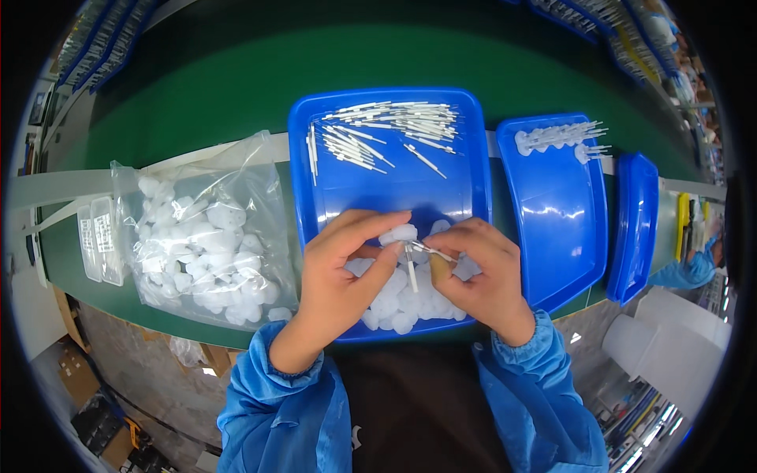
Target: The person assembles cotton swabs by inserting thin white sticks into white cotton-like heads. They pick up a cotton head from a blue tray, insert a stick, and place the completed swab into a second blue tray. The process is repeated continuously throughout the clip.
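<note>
Hands were both busy over the near half of the large blue tray, clock directions taken from the white plastic piece. I had the left hand closed to a pinch, thumb and fingertips on the white plastic piece, just short of the right hand. Right hand was pinched too, thumb and index on a slim rod, its tip up near the piece. A white stick pointed down from the piece toward 6 o'clock; I couldn't tell how it was joined there.

Rest of my layout: loose white sticks fanned out at 12 in the large tray, pile of white pieces at 6 in the same tray, partly under the hands. At 9, clear plastic bag holding more white pieces, with a flat clear box past it. Smaller blue tray at 3, white parts with thin stems at its far end, stems toward 3. Further out at 3, narrow blue tray. All of it sat on the green desk. I had blue sleeves on both forearms, coming in from 6.
</note>
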The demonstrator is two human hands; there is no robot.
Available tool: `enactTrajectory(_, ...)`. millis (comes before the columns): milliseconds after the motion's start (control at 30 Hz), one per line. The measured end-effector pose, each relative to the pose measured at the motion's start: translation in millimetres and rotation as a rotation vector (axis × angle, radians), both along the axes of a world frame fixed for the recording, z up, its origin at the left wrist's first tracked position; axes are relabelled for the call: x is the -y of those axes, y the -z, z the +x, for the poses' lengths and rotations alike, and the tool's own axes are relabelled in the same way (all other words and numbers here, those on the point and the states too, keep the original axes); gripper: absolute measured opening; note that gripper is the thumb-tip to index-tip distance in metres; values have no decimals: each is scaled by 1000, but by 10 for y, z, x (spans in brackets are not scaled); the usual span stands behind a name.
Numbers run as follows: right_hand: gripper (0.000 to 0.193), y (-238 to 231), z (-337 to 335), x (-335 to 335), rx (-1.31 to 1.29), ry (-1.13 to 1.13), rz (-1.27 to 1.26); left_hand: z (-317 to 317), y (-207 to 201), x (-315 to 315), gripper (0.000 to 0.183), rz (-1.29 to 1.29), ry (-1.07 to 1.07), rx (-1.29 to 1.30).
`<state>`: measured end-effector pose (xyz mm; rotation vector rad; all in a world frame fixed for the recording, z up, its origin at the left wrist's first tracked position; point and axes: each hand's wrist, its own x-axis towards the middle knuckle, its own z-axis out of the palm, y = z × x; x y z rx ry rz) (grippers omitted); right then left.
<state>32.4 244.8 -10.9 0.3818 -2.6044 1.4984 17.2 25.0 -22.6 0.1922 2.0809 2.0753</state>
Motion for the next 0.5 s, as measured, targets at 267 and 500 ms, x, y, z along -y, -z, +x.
enactTrajectory(267, 25, 10, 53, 8, 114, 30, -103, -1, -33, -23, 41, -73, -59, -39)
enactTrajectory(500, 22, -3, 66, 7, 170, 21, -116, -15, -52, 8, 36, -121, -57, -119)
